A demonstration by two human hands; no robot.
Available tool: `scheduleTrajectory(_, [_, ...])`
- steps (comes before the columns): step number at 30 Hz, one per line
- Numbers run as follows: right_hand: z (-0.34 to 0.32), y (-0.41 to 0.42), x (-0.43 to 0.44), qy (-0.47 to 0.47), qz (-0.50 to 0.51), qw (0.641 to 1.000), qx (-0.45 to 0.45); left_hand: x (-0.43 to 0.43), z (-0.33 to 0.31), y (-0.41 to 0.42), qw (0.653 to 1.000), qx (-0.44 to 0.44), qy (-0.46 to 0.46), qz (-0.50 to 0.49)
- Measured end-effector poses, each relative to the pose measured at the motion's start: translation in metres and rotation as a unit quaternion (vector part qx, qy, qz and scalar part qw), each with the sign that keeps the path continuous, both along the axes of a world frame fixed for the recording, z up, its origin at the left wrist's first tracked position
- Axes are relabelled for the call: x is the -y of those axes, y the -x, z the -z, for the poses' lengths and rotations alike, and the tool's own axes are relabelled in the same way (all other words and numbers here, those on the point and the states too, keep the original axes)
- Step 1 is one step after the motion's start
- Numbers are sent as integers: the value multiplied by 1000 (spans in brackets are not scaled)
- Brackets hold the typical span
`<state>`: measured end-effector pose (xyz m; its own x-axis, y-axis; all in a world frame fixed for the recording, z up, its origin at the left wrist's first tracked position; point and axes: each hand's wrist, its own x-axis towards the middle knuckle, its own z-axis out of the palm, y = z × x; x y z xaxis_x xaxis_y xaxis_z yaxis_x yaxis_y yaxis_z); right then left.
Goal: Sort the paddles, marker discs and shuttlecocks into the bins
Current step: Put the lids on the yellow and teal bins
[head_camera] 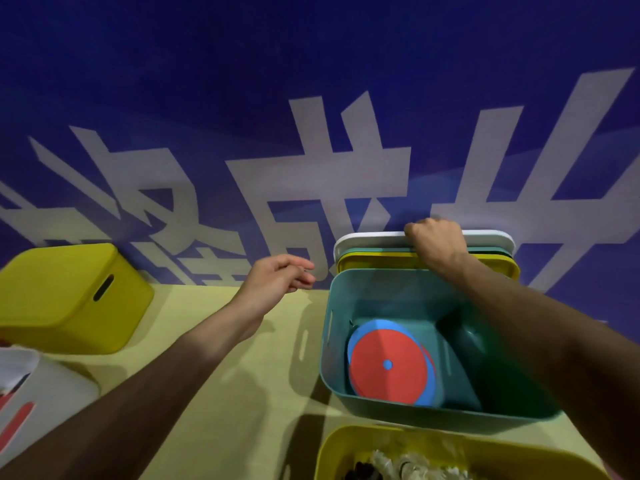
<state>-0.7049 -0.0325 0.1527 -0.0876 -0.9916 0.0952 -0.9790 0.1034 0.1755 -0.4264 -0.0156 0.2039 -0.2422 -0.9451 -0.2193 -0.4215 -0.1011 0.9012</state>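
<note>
A teal bin (332,306) stands on the yellow table at the right, holding red and blue marker discs (388,365) stacked on its floor. Behind it several lids lean against the wall: a white lid (367,238), a teal one and a yellow lid (377,261). My right hand (436,242) reaches over the teal bin and grips the top edge of these lids. My left hand (280,277) hovers left of the bin, fingers relaxed, holding nothing. A yellow bin (336,445) at the bottom edge holds shuttlecocks (408,467).
A closed yellow bin (62,299) with a lid and a handle slot sits at the far left. A white bin (52,396) with something red inside shows at the lower left. A blue banner with large pale characters forms the back wall.
</note>
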Motion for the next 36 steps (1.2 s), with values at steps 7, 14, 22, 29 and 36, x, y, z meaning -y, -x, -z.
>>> scheduleTrajectory(7, [-52,-18,-2,72,-19,997,-10,-5,-21,-11,999,-29,-2,-26])
scheduleTrajectory(14, [-104,-62,-20,130,-70,989,-20,-6,-49,-36,964,-226,-121,-69])
scheduleTrajectory(22, [-141,-159,-51,161,-156,974,-10,-21,-70,-126,930,-285,-218,-85])
scheduleTrajectory(29, [-146,-282,-81,185,-235,954,-41,-47,-68,-229,876,-407,-217,-144])
scheduleTrajectory(36, [-128,-394,-102,146,-328,933,-20,-68,-59,-364,860,-442,-120,-224])
